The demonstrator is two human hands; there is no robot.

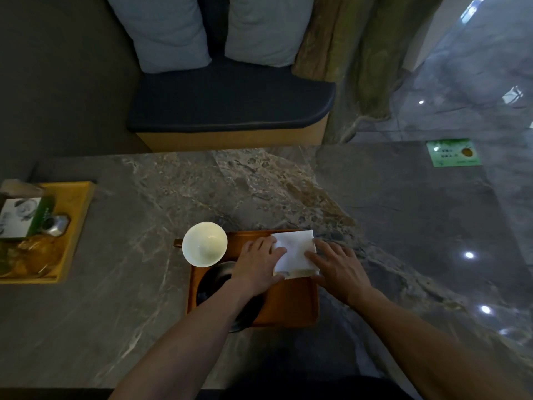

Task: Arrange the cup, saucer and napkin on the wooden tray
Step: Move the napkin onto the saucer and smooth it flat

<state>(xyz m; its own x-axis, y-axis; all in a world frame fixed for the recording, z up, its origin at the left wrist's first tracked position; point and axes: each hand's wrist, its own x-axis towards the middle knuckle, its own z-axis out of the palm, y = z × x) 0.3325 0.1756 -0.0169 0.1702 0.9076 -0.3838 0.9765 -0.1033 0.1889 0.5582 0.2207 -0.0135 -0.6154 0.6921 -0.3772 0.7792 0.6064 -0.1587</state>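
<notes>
A brown wooden tray (288, 301) lies on the marble table in front of me. A white folded napkin (294, 252) rests on its far right corner. My left hand (256, 267) presses flat on the napkin's left edge, and my right hand (337, 267) lies flat on its right edge. A white cup (204, 243) stands at the tray's far left corner. A dark saucer (213, 281) sits on the tray's left side, mostly hidden under my left forearm.
A yellow tray (75, 215) with a box, a small metal pot and packets stands at the table's left edge. A green sticker (452, 153) marks the far right corner. Beyond the table is a bench with two grey cushions (213, 27).
</notes>
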